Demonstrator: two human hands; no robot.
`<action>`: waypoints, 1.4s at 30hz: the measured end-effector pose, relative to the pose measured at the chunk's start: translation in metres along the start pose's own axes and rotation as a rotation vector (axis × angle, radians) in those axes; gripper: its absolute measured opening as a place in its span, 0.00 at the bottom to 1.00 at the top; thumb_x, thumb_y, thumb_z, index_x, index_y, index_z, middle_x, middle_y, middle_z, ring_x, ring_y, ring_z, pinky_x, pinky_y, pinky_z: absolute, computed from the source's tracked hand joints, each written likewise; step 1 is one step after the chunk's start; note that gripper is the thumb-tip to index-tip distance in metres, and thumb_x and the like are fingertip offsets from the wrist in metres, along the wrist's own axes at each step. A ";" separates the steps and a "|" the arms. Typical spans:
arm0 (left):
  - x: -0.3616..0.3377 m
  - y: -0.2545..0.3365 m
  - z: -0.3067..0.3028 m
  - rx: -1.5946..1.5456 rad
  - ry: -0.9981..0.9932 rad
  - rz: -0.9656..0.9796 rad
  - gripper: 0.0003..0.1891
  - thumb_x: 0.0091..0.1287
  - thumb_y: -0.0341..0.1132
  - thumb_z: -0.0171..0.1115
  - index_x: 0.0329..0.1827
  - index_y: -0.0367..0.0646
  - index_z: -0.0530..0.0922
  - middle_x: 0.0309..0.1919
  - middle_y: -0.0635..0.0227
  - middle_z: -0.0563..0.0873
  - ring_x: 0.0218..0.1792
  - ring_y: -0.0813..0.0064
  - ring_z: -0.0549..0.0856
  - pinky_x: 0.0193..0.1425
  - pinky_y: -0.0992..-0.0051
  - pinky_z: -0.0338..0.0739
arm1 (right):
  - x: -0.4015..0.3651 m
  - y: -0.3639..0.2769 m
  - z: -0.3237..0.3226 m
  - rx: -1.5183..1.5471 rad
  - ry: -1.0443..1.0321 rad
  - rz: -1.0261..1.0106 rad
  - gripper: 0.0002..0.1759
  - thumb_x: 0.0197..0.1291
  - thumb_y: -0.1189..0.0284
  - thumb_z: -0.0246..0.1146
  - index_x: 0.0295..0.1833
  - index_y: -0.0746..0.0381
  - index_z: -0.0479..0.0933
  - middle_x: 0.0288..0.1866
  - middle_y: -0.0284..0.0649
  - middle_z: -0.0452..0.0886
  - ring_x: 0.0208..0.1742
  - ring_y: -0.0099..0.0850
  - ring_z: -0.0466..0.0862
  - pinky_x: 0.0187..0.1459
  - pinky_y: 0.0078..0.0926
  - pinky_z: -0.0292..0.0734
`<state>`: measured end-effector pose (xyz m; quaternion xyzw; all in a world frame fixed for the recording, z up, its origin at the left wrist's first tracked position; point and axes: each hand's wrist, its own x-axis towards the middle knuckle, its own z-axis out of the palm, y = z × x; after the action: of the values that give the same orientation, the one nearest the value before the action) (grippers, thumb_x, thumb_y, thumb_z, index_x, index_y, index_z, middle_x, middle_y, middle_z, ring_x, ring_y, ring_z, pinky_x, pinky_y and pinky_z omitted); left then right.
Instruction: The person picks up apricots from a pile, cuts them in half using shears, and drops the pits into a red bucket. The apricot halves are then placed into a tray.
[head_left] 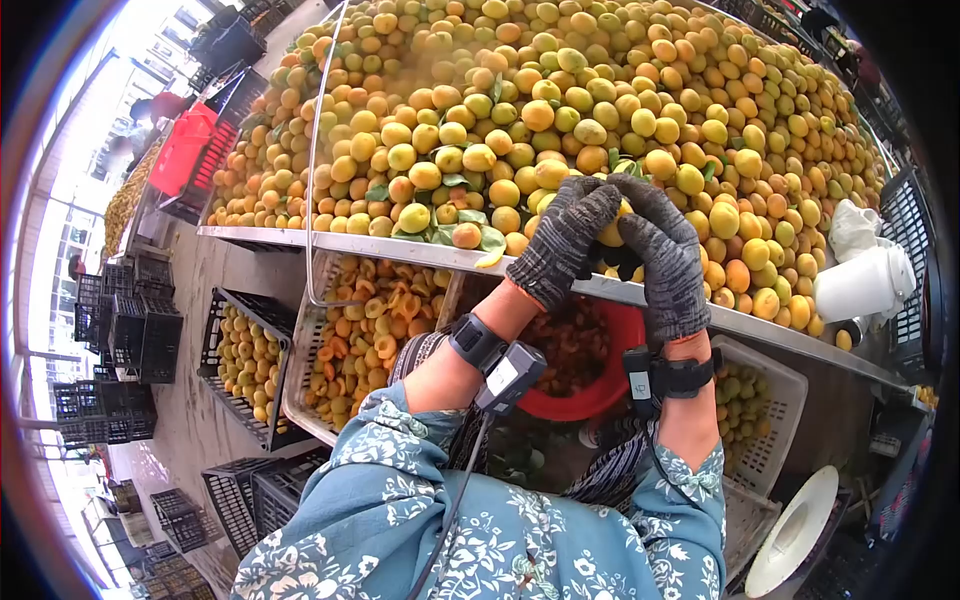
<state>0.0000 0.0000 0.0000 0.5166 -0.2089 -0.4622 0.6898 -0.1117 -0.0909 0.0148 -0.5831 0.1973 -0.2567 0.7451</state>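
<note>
Both my hands wear dark grey knit gloves and meet at the front edge of a big heap of yellow-orange fruit [570, 120]. My left hand [568, 240] has its fingers curled against one yellow fruit [613, 228]. From the other side, my right hand [664, 250] wraps its fingers round the same fruit, which shows only in part between the gloves. Below my hands, a red tub [625, 350] holds brownish pieces. Left of it, a pale crate [298, 375] is filled with split orange fruit halves.
The metal table rim [420, 252] runs under the heap. A black crate of whole fruit [283, 345] stands at left, a pale crate [790, 395] at right. A white container [865, 283] sits on the table's right, a straw hat [795, 530] below. Stacked black crates [145, 325] stand far left.
</note>
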 end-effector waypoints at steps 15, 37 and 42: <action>0.005 -0.008 -0.021 0.772 -0.311 0.802 0.18 0.59 0.27 0.63 0.53 0.39 0.74 0.47 0.61 0.79 0.49 0.64 0.80 0.53 0.69 0.75 | -0.013 -0.008 0.006 0.027 0.023 0.034 0.16 0.60 0.68 0.60 0.51 0.64 0.78 0.31 0.34 0.82 0.17 0.18 0.75 0.17 0.12 0.65; -0.013 0.012 -0.007 0.218 -0.278 0.092 0.20 0.62 0.38 0.59 0.54 0.34 0.73 0.46 0.62 0.78 0.48 0.73 0.77 0.54 0.75 0.72 | -0.018 0.004 -0.003 0.450 0.179 0.031 0.11 0.60 0.74 0.57 0.49 0.62 0.74 0.35 0.36 0.80 0.17 0.20 0.73 0.15 0.14 0.64; -0.011 0.007 -0.016 0.374 -0.227 0.340 0.29 0.52 0.52 0.71 0.52 0.43 0.76 0.36 0.73 0.81 0.29 0.88 0.77 0.28 0.89 0.70 | -0.014 0.001 -0.012 0.363 0.172 0.004 0.15 0.60 0.64 0.59 0.48 0.61 0.73 0.32 0.38 0.79 0.16 0.23 0.72 0.16 0.18 0.65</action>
<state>0.0096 0.0179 0.0028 0.5375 -0.4505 -0.3482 0.6221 -0.1296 -0.0909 0.0107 -0.4148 0.2118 -0.3357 0.8188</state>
